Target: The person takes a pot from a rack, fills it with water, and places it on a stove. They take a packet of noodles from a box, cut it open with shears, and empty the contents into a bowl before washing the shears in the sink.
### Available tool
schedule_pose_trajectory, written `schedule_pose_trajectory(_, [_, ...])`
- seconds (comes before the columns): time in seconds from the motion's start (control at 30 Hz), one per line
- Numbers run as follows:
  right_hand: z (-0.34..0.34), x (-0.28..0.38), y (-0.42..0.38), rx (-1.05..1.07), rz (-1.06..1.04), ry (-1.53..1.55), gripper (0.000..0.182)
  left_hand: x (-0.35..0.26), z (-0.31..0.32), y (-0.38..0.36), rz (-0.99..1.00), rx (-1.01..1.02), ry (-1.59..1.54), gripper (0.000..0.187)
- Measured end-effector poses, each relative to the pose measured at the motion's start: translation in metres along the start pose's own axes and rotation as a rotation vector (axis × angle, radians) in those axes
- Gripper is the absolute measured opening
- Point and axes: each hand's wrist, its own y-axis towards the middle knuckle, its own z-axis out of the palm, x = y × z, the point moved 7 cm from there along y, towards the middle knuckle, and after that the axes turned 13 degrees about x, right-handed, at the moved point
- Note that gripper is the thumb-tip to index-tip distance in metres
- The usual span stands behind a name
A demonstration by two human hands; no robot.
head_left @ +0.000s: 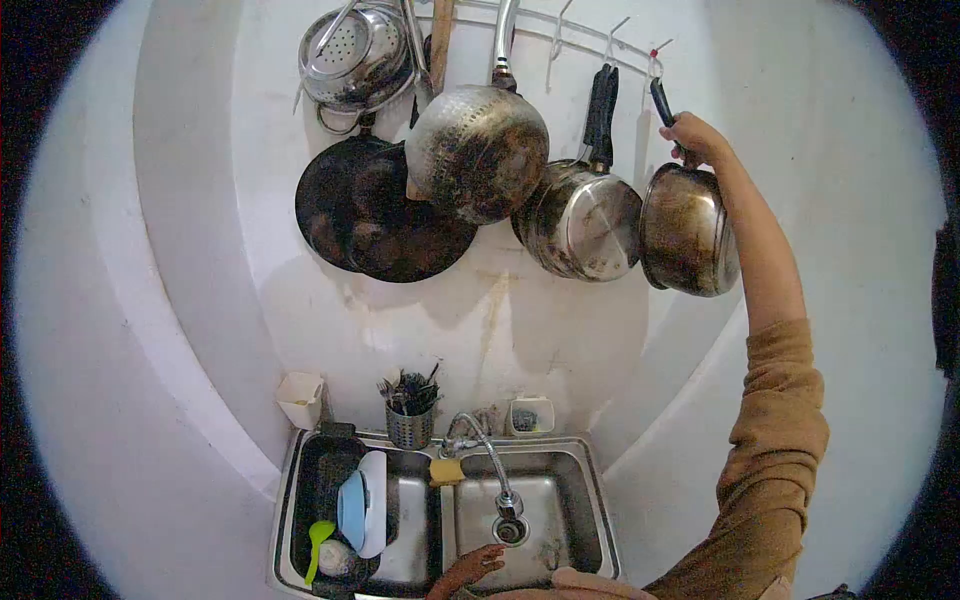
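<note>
High on the right, my right hand (692,140) is closed around the black handle of a stained metal saucepan (690,230), which hangs at the right end of the wall rail (590,50). Beside it on the left hang more metal pans (600,222) with black handles. My left hand (478,568) is low at the front edge of the sink (590,460), over the divider and right basin, its fingers stretched out and holding nothing.
A large dented pan (478,150), dark pans (340,200) and a steel colander (350,60) hang further left. Behind the sink are a cutlery holder (410,428) and the faucet (485,440). A black rack (325,470) holds dishes. A yellow sponge (447,471) lies on the divider.
</note>
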Motion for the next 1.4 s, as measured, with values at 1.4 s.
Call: schedule_pose_trajectory(1.4, [0.517,-0.171,-0.546,0.458,-0.087,0.76,0.029,-0.087,0.061,-0.036,-0.075,0.081,-1.407,0.085])
